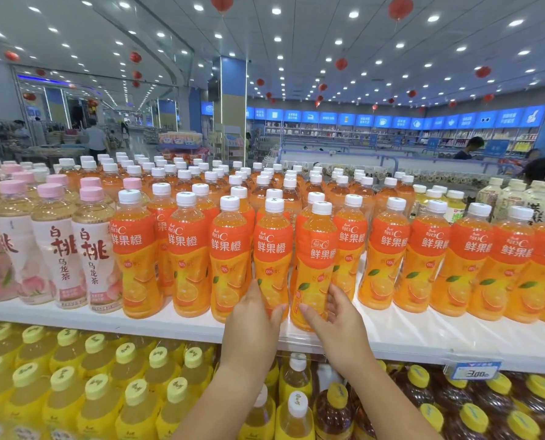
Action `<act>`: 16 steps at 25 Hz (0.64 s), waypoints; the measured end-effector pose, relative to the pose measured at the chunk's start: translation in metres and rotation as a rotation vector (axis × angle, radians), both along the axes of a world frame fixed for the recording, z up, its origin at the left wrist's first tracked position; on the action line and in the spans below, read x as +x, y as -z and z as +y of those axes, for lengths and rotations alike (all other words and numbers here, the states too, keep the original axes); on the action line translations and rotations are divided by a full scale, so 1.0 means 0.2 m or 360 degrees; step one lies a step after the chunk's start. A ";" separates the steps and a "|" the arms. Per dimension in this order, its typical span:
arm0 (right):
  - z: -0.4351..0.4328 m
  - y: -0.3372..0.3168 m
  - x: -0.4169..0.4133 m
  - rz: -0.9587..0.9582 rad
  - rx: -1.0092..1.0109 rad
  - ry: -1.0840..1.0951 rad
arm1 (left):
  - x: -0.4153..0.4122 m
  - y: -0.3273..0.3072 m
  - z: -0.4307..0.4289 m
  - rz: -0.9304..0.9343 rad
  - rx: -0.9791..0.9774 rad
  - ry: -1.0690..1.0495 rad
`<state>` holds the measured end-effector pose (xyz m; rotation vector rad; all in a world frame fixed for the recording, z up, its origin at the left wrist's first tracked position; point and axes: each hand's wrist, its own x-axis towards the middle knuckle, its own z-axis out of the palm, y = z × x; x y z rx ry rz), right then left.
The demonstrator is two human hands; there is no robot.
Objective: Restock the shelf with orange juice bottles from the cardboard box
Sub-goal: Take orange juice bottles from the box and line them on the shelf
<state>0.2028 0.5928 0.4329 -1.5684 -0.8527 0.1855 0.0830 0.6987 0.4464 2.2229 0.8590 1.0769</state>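
Overhead, red lanterns (400, 7) hang above the crowded white shelf (74, 317).

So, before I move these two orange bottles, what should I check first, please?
1. Left hand grips left bottle: ok.
2. Right hand grips right bottle: ok.
3. Right bottle level with front row: not ok, it sits forward.
4. Its base flat on shelf: cannot tell.
5. Both labels face front: ok.
6. Cardboard box within reach: cannot tell, not in view.
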 end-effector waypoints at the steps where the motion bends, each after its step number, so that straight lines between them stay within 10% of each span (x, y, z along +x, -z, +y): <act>1: 0.00 0.00 0.00 0.0008 -0.0006 -0.0001 | 0.00 0.01 0.00 -0.0013 -0.0002 0.0009; 16: -0.01 -0.03 -0.03 0.0031 -0.0073 0.0050 | 0.00 0.01 -0.01 -0.0070 -0.0014 0.0079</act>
